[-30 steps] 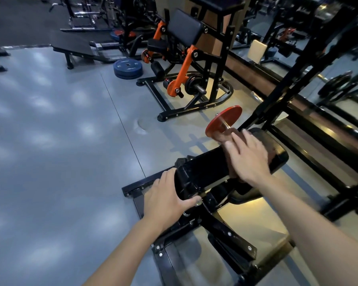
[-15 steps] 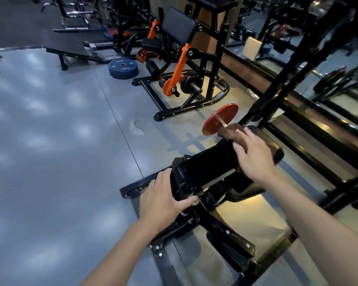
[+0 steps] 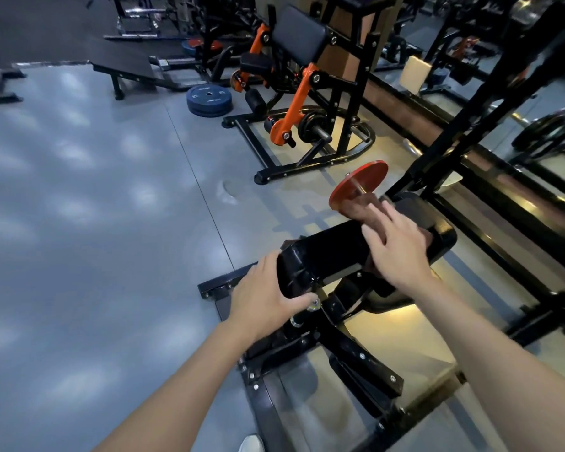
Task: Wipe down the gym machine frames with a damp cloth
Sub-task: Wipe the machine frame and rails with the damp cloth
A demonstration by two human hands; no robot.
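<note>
Cloth [image 3: 361, 212] lies pressed under the flat right hand [image 3: 397, 247]; left hand [image 3: 263, 300] grips the black frame [image 3: 323, 256].

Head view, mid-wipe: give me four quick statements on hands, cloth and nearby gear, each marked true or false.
1. The left hand grips the near end of the black pad. True.
2. The right hand hangs in the air, touching nothing. False: it presses a brownish cloth on the pad.
3. A red weight plate sits just beyond the right hand. True.
4. The blue plates hang on the orange machine. False: they lie stacked on the floor beside it.
</note>
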